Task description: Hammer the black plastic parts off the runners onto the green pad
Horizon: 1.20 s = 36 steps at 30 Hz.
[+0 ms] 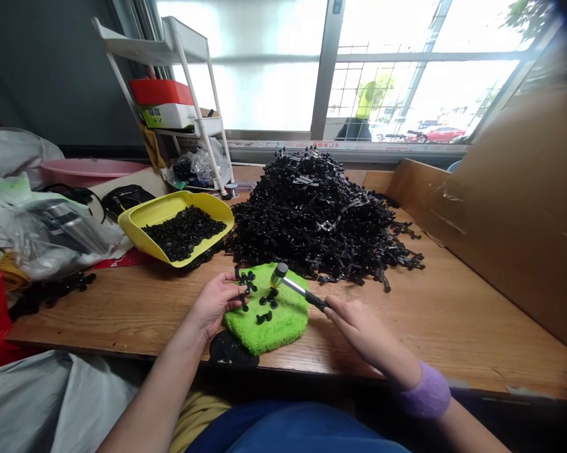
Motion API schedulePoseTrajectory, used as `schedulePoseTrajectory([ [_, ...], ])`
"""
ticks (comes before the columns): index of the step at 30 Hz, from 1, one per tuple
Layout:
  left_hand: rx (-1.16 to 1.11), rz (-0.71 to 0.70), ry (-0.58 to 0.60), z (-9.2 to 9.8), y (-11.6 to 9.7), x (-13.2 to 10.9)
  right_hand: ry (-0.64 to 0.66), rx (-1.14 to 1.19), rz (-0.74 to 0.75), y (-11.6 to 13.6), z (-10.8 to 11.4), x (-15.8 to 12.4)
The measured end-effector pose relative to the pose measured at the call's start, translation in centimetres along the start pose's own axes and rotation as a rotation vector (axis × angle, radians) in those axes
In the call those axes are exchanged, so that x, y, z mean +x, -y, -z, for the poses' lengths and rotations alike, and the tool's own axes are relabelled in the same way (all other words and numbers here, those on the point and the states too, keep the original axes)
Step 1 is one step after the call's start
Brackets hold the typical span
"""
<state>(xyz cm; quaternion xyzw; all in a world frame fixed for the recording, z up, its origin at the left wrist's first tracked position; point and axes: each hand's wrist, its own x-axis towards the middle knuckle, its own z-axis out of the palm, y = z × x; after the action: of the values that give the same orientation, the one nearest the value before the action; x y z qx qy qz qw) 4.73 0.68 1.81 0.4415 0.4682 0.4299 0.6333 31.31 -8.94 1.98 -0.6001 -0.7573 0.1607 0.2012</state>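
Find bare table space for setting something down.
Table: right, between black pile, right hand and cardboard; left, between yellow tub and left hand. Crowded: green cloth, under hammer and small black parts.

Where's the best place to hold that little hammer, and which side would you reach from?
I'd take the hammer by its black grip, reaching from the person's right. It slants with its head over the green cloth and its grip toward the right hand, which holds it near the end. The long, slim grip likely suits wrapped fingers better than the chunky head.
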Motion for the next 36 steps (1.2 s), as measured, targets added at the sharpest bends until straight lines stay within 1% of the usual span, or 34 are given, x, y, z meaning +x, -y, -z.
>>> schedulePoseTrajectory([
  [3, 0.065, 0.024, 0.062, -0.1, -0.1, 0.3, 0.007, 0.037, -0.026, -0.6, 0.0, -0.3],
  [7, 0.127, 0.034, 0.092, -0.3, -0.2, 0.3, 0.007, 0.078, -0.026, -1.0, -0.1, -0.6],
  [12, 0.181, 0.031, 0.071, -0.9, -0.4, 0.3, 0.001, 0.124, -0.015, -1.0, -0.2, -1.0],
  [18, 0.235, 0.012, 0.026, -1.2, 0.0, 0.6, -0.011, 0.134, -0.007, -0.9, -0.2, -1.0],
  [24, 0.287, 0.000, 0.026, -1.1, 0.3, 0.7, -0.070, 0.088, 0.065, -0.3, 0.6, -0.8],
  [28, 0.281, -0.020, 0.048, -1.0, 0.3, 0.7, -0.172, 0.115, 0.128, 0.9, 1.0, -0.5],
  [30, 0.283, -0.030, 0.064, -1.0, 0.3, 0.7, -0.149, 0.034, 0.131, 1.4, 0.9, -0.3],
  [33, 0.293, -0.046, 0.073, -1.0, 0.3, 0.7, -0.054, -0.154, 0.116, 1.7, 0.8, 0.0],
  [34, 0.290, -0.051, 0.074, -1.0, 0.3, 0.7, -0.061, -0.169, 0.121, 1.7, 0.8, 0.1],
  [36, 0.278, -0.055, 0.069, -1.0, 0.4, 0.7, -0.118, -0.127, 0.135, 1.8, 0.7, 0.2],
])
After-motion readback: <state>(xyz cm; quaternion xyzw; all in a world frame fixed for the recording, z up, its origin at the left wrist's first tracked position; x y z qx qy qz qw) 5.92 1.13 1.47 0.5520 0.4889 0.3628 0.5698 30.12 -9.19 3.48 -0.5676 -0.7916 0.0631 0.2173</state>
